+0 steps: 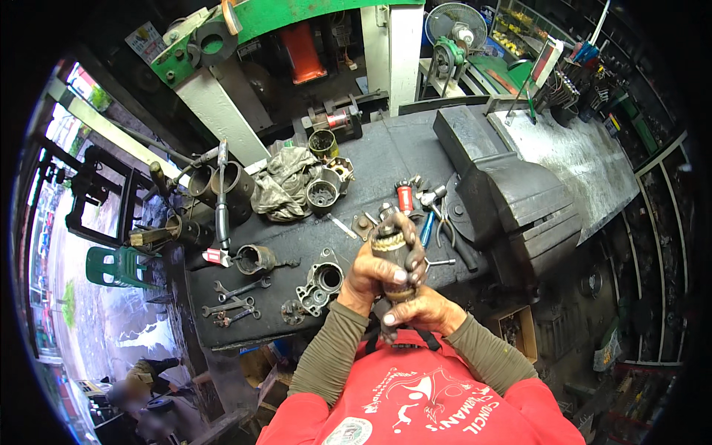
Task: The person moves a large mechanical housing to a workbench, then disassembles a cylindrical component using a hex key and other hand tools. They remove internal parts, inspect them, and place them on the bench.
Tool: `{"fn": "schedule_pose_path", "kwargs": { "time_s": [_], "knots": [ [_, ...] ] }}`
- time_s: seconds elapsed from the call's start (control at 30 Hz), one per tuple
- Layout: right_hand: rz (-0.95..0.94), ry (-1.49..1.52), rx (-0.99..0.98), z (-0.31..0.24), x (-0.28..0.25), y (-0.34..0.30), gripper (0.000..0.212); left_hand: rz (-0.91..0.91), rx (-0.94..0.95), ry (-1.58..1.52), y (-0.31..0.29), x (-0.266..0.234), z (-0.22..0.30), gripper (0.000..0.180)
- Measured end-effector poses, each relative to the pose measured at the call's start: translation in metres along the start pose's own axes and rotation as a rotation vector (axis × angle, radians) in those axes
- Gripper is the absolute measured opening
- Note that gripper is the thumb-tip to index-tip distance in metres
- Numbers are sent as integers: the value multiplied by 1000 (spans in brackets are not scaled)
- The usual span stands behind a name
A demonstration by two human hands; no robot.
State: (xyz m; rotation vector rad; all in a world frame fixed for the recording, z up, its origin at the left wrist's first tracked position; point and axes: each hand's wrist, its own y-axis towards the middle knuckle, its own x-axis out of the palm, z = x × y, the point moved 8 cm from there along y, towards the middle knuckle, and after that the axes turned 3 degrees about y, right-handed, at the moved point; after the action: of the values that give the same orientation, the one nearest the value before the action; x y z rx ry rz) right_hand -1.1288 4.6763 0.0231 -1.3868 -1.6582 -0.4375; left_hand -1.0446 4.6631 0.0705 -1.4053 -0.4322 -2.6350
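Close to my chest, above the near edge of the dark workbench (371,141), I hold a greasy motor armature (394,256) with a yellowish ring of windings near its top end. My left hand (367,273) wraps round its body, the fingers curling over the far side. Lower down, my right hand (426,311) is closed round the bottom end, its thumb lying across it. My palms hide part of the armature. Just beyond my hands lie pliers (446,226), a blue-handled tool (427,228) and a small red cylindrical part (404,199).
A big bench vise (519,200) stands at right. Left of my hands lie a cast metal housing (320,285), a cylindrical casing (256,259) and several wrenches (230,305). Beyond are a grey rag (285,182) and metal cups (324,191). A person (144,386) is at lower left.
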Motion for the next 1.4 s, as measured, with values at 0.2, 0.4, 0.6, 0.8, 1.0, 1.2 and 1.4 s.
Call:
{"fn": "schedule_pose_path", "kwargs": {
  "time_s": [0.2,0.4,0.6,0.8,1.0,1.2,1.4],
  "knots": [
    [802,-1334,-137,-71,-48,8,35,784,356,551,-12,-51,38,42],
    [690,-1857,-447,-165,3,1,55,983,604,269,-50,-80,103,8],
    [792,-1835,-1004,-301,8,27,82,1060,604,150,-108,-85,111,11],
    [1056,-1987,-212,-305,-76,56,87,1128,537,34,-167,-76,87,28],
    [698,-1628,-189,-148,-107,58,33,1256,553,80,-212,-88,79,34],
    [618,-1594,-233,-60,-132,132,28,1268,488,178,-203,-100,75,31],
    [718,-1735,-201,-48,-138,201,27,1313,394,102,-210,-94,56,33]
  ]
}}
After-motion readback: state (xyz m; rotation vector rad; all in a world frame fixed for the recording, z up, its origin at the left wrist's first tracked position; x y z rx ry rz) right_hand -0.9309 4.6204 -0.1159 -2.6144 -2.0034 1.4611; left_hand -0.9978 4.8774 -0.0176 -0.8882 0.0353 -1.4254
